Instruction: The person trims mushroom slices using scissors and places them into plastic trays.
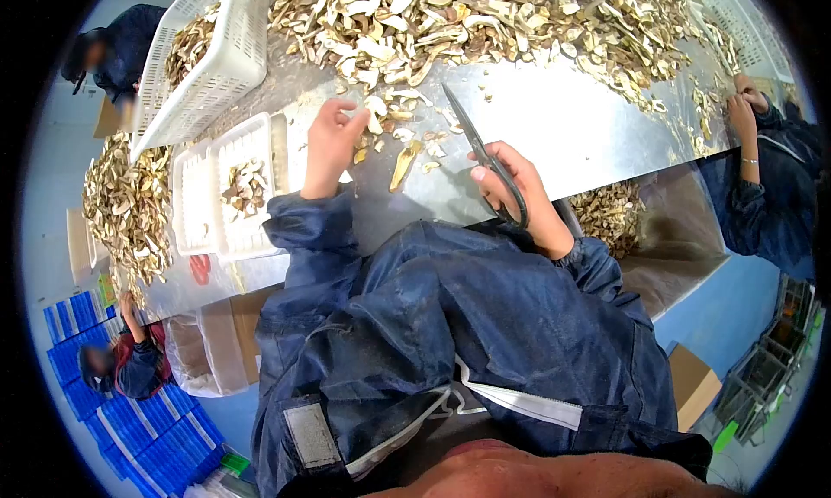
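My right hand (522, 195) is wrapped round the handles of black scissors (472, 130). The blades point up and left over the metal table (554, 134) and look closed or nearly so. My left hand (331, 143) is at the table's near side with its fingers curled in. Whatever lies between its fingertips, if anything, is too small to make out. Right beside those fingertips are loose dried mushroom slices (394, 102). A longer yellowish mushroom slice (403, 167) rests on the metal between my hands. Beyond them spreads a large heap of dried mushroom slices (485, 31).
Left of me, a white plastic tray (227, 152) holds some slices. A white perforated basket (238, 52) stands behind it, with another mushroom pile (130, 212) further left. Below the table's edge at right is a lined box (675, 238). Co-workers' hands (744, 109) are at the right end.
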